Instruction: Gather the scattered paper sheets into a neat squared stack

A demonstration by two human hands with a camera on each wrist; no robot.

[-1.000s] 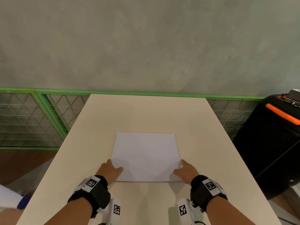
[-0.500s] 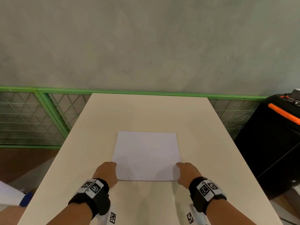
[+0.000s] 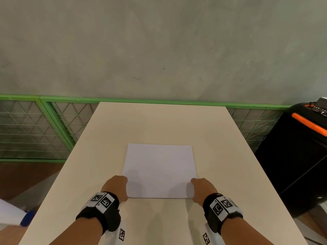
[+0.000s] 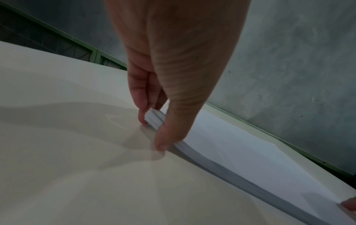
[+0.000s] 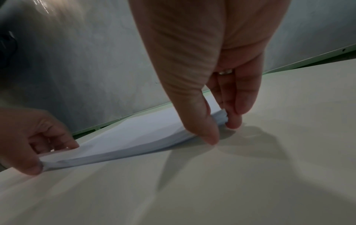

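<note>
A white paper stack (image 3: pixel 159 170) lies squared in the middle of the beige table (image 3: pixel 159 124). My left hand (image 3: pixel 116 187) is at the stack's near left corner and my right hand (image 3: pixel 201 188) at its near right corner. In the left wrist view the left hand (image 4: pixel 153 132) pinches the corner of the paper stack (image 4: pixel 240 152), thumb on the near edge and fingers on the side edge. In the right wrist view the right hand (image 5: pixel 221 130) pinches the other corner of the paper stack (image 5: pixel 144 134) the same way. There the near edge bows slightly up off the table. The left hand (image 5: pixel 34 144) shows there too.
A green mesh fence (image 3: pixel 35 129) runs behind and left of the table, below a grey wall. A black case with an orange handle (image 3: pixel 300 156) stands close to the table's right edge. A white and blue object (image 3: pixel 26 217) sits off the table at the lower left.
Both hands slid off the top of the near corners to the stack's outer edges and now pinch the corners. The stack stays in place.
</note>
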